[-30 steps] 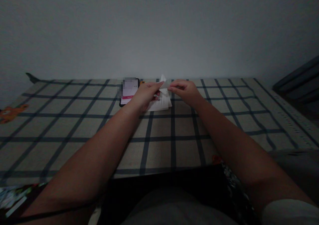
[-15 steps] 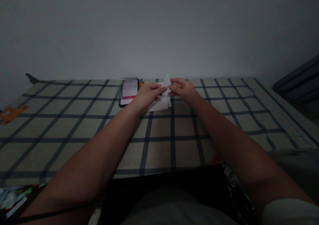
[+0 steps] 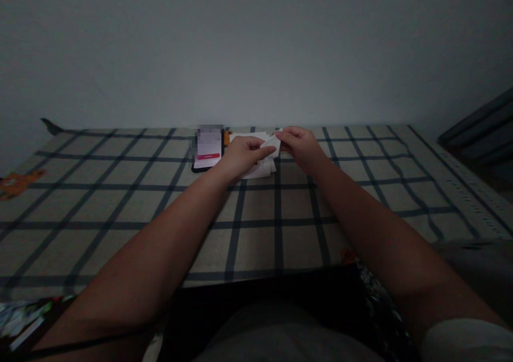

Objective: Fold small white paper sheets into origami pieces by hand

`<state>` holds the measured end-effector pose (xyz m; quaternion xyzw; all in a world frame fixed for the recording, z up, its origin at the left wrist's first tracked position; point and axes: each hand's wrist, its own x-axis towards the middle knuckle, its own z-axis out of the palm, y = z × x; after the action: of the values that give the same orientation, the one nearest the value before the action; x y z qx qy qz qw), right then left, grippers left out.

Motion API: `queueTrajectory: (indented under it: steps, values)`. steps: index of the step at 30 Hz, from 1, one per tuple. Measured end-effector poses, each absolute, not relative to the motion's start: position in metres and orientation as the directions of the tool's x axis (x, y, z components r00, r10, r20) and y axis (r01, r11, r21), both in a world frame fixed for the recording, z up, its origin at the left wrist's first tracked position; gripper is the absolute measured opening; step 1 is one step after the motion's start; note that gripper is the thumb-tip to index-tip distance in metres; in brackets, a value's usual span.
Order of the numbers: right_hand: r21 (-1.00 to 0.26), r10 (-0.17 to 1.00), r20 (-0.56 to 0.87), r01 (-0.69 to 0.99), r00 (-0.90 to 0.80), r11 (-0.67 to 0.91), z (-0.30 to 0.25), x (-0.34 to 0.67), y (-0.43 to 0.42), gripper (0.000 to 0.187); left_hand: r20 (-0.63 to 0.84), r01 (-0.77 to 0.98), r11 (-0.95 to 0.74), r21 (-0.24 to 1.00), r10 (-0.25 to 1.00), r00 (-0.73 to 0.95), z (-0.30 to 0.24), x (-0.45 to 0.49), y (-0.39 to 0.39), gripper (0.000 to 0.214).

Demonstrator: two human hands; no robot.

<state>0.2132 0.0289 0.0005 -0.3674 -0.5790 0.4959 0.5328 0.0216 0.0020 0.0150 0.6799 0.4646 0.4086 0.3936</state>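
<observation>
Between my hands is a white folded tissue (image 3: 273, 145), held up above the tablecloth. My left hand (image 3: 245, 154) pinches its left side, the thumb lying along the front. The fingertips of my right hand (image 3: 295, 141) grip its upper right corner. More white tissues (image 3: 258, 170) lie flat on the cloth beneath and behind my left hand, partly hidden by it. Just left of that hand is a phone (image 3: 208, 151) with a lit screen and a pink bar.
A checked tablecloth (image 3: 256, 233) covers the table up to the grey wall (image 3: 256, 52). An orange printed figure (image 3: 20, 184) shows at the far left. Colourful items (image 3: 28, 316) are at the lower left, and dark striped fabric (image 3: 481, 135) is at the right.
The tissue's upright peak has tipped over to the right and now looks flatter. My right hand has shifted slightly right with its corner, and my left thumb reaches further across it.
</observation>
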Motion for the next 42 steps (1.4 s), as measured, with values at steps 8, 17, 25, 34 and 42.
queueTrajectory:
  steps: [8,17,25,34,42]
  values:
    - [-0.951,0.946,0.309,0.002,-0.103,0.311,0.003,0.216,0.030,0.049,0.137,0.279,-0.193,0.941,0.969,0.208,0.016,0.023,0.003,0.038]
    - [-0.939,0.904,0.229,0.162,-0.361,0.303,0.003,0.216,0.024,0.047,0.351,0.332,-0.336,0.881,0.936,0.015,0.013,0.017,0.013,0.035]
    - [-0.918,0.881,0.273,0.169,-0.387,0.359,0.007,0.218,0.020,0.042,0.310,0.205,-0.317,0.926,0.948,0.068,0.011,0.017,0.013,0.034]
    - [-0.929,0.887,0.318,0.076,-0.337,0.362,0.008,0.215,0.019,0.051,0.319,0.189,-0.328,0.926,0.945,0.079,0.015,0.018,0.011,0.035]
    - [-0.947,0.901,0.313,-0.026,-0.301,0.321,0.000,0.217,0.026,0.050,0.232,0.108,-0.245,0.964,0.965,0.118,0.014,0.021,0.011,0.031]
